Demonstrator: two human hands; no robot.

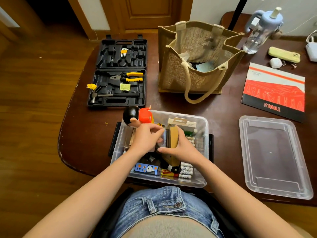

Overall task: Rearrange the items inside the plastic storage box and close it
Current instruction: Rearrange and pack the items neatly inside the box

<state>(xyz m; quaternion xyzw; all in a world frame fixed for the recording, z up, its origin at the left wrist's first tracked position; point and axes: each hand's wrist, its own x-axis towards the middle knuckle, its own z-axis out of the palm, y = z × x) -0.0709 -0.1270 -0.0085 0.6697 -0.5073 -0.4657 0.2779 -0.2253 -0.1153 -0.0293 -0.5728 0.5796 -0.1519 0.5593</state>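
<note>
Hands: left hand (pixel 145 138) pinches something unclear; right hand (pixel 181 148) grips the cardboard box (pixel 172 138)
Risk: doll (pixel 137 115) overhanging the storage box (pixel 205 124) rim could block the lid (pixel 272 155)
</note>
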